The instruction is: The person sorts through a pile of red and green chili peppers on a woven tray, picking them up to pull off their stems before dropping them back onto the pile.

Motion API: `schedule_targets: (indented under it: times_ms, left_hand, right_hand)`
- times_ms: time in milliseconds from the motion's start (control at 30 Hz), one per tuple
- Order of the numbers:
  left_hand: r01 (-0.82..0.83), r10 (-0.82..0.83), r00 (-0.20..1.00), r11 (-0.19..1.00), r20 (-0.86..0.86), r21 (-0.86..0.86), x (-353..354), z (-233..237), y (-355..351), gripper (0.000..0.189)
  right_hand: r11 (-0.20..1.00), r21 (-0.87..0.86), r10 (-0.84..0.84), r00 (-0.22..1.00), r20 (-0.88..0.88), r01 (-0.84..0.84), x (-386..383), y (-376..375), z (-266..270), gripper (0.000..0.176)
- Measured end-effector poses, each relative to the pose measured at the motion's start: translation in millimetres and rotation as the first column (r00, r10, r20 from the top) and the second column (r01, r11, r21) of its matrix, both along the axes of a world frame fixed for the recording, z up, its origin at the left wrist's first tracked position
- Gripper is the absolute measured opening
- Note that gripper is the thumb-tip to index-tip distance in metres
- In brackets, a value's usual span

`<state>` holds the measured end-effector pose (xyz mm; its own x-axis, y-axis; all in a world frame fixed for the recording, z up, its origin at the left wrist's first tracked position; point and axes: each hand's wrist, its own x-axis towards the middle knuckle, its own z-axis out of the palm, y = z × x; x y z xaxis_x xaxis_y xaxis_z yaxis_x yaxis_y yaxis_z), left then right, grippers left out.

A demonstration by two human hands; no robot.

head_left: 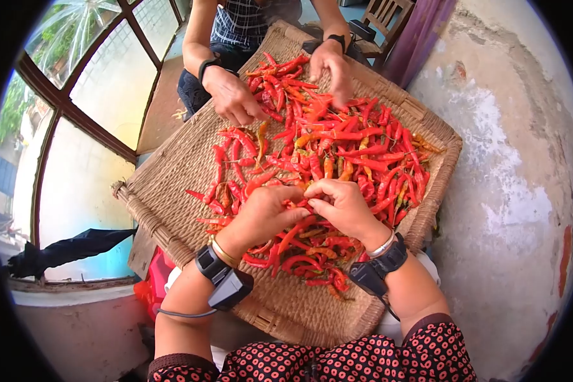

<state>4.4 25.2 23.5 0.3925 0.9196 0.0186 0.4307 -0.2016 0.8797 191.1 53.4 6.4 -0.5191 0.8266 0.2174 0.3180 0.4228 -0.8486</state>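
Observation:
Close together over the near part of the chili pile, my left hand (pixel 267 213) and my right hand (pixel 342 205) meet with fingertips pinched. A red chili pepper (pixel 295 204) shows between them, mostly covered by my fingers. Both hands are closed on it; which end each one grips is hard to see. Beneath and around them lies a heap of red chili peppers (pixel 325 135), a few orange or brownish, on a woven tray (pixel 165 169). Some peppers look wrinkled, and several lie loose to the left of the heap.
Across the tray, another person's two hands (pixel 235 95) (pixel 331 69) are over the far peppers. A framed window (pixel 102 102) stands at left, with a folded black umbrella (pixel 76 251) below. A worn wall (pixel 496 172) rises at right. Behind is a wooden chair (pixel 383 22).

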Motion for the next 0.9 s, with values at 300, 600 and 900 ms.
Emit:
schedule_targets:
  times_ms: [300,600,900]
  left_hand:
    - [0.015,0.050,0.981,0.945,0.189,-0.328,-17,-12,5,0.013]
    - [-0.575,0.563,0.818,0.810,0.117,0.119,-38,-38,31,0.020]
    - [-0.053,0.094,0.949,0.989,-0.301,0.141,8,-36,10,0.018]
  right_hand:
    - [0.875,-0.476,-0.172,0.863,-0.475,-0.088,-5,-8,10,0.034]
    - [0.995,0.091,-0.080,0.928,0.364,0.050,5,0,-18,0.031]
    - [0.990,0.110,0.022,0.868,0.496,-0.088,1,-8,-19,0.025]
